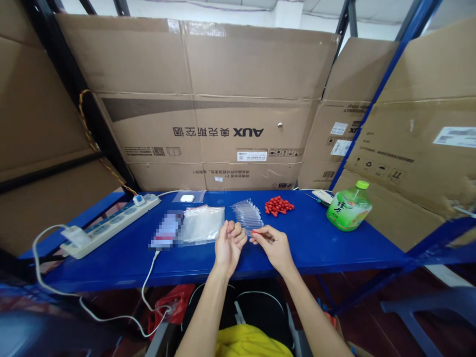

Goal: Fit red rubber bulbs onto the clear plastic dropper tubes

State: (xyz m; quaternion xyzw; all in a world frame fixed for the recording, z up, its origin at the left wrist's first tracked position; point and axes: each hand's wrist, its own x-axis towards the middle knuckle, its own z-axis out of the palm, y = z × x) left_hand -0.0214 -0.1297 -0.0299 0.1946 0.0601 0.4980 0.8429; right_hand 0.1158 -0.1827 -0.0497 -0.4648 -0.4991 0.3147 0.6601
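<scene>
Red piece (pixel 253 232) pinched in the right hand (pixel 273 244), above the table (pixel 316 250) near its front edge.

It sits between thumb and fingertips, just beside the left hand (pixel 228 245), whose fingers curl inward; whether they grip anything, I cannot tell. Clear tubes (pixel 247 213) lie side by side just beyond the hands, with the red pile (pixel 278 206) right of them and clear bags (pixel 204 225) to the left, beside the phone (pixel 166 229). A green bottle (pixel 349 207) stands farther right.
</scene>
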